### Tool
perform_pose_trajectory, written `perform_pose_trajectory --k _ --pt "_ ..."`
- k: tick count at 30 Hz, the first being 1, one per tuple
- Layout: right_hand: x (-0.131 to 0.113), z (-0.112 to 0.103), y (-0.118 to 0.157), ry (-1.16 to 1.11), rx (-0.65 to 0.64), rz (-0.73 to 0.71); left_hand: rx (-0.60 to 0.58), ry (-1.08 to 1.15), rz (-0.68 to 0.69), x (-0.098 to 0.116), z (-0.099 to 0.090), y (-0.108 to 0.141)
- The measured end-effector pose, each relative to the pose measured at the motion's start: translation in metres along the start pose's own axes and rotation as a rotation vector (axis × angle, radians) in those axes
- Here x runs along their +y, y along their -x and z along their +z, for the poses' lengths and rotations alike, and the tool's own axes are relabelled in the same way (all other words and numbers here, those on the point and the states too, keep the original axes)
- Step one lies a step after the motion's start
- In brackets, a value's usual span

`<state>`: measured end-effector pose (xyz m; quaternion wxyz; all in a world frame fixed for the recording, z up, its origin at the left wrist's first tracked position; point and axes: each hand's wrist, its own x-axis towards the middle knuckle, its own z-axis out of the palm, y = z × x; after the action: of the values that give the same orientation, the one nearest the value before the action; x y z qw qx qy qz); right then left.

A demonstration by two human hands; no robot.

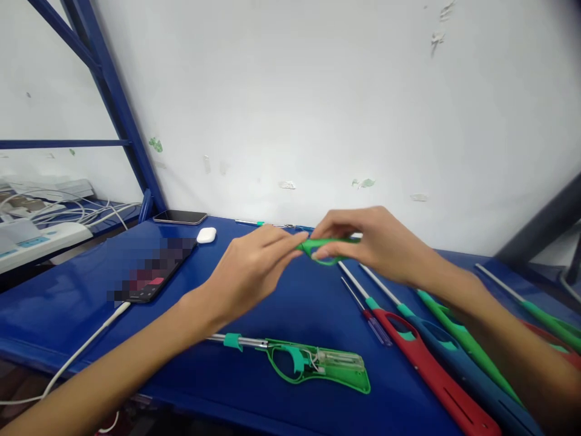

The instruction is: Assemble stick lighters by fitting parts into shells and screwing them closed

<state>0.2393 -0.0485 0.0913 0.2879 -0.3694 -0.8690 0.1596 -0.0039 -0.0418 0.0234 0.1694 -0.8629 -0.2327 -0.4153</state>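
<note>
While left fingers (285, 244) and right fingers (336, 249) pinch a green casing (307, 246), it sits above the worktop (299, 309).
Open blue stretch below; opened green lighter (333, 361) near front edge, red lighter (429, 369) at right, phone (158, 275) at left; scuffed white wall (290, 109) behind.

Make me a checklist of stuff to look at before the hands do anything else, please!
1. Green plastic piece with a loop held: ok, the right hand pinches it.
2. Left hand gripping it too: cannot tell; its fingertips are at one end.
3. Long green plastic lighter lying open side up: ok, its insides show.
4. Those inside bits fixed tightly: cannot tell.
5. Thin screwdriver with a clear purple handle on the blue table: ok, beside the long red lighter.
</note>
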Motion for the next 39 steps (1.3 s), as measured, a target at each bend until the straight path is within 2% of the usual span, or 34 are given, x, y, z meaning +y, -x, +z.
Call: perform_pose_trajectory --k 2,6,9,12,17,19,24,30,39 --pt "-0.016 0.004 0.026 0.005 0.036 0.0 -0.009 0.006 0.029 0.017 -0.015 0.007" --pt "-0.023 0.03 0.082 0.436 0.184 -0.071 -0.02 0.048 -0.047 0.044 -0.038 0.032" --pt "-0.015 0.057 0.118 0.62 0.231 -0.132 -0.063 0.175 -0.184 0.055 -0.043 0.054" --pt "-0.008 0.08 0.138 0.66 0.272 -0.186 -0.147 0.221 -0.29 0.059 -0.038 0.074" --pt "-0.008 0.098 0.14 0.617 0.302 -0.161 -0.216 0.136 -0.288 0.061 -0.028 0.092" --pt "-0.006 0.1 0.137 0.615 0.303 -0.145 -0.237 0.119 -0.291 0.062 -0.027 0.093" --pt "-0.001 0.109 0.135 0.58 0.272 -0.093 -0.374 0.066 -0.338 0.063 -0.028 0.094" --pt "-0.001 0.117 0.14 0.575 0.262 -0.064 -0.412 0.052 -0.346 0.061 -0.03 0.094" --pt "-0.001 0.118 0.14 0.536 0.254 -0.033 -0.442 0.032 -0.323 0.063 -0.031 0.09"
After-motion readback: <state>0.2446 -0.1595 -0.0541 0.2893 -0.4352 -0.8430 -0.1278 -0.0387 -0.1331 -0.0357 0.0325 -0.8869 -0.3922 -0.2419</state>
